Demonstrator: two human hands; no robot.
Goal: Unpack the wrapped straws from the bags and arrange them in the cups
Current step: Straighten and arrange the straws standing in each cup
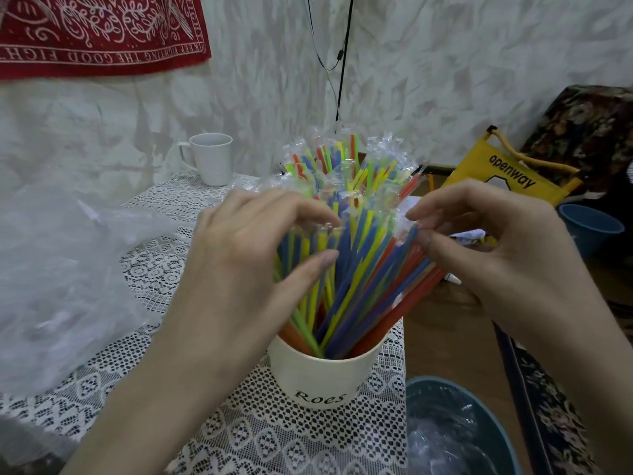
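A cream cup (322,378) marked "Roes" stands at the near middle of the lace-covered table (164,382). It is packed with wrapped straws (356,275) in blue, yellow, green and orange, fanning upward. My left hand (253,248) grips the left part of the bunch, thumb and fingers curled round several straws. On the right side my right hand (496,241) pinches the wrappers with fingertips and thumb. A second white mug (212,159) stands apart at the table's far side; I cannot see into it.
A crumpled clear plastic bag (58,269) lies on the table's left. Below the right table edge sits a teal bin (459,430) with clear plastic inside. A yellow "openway" bag (510,180) and a blue tub (589,228) stand at the right. Cables hang down the wall.
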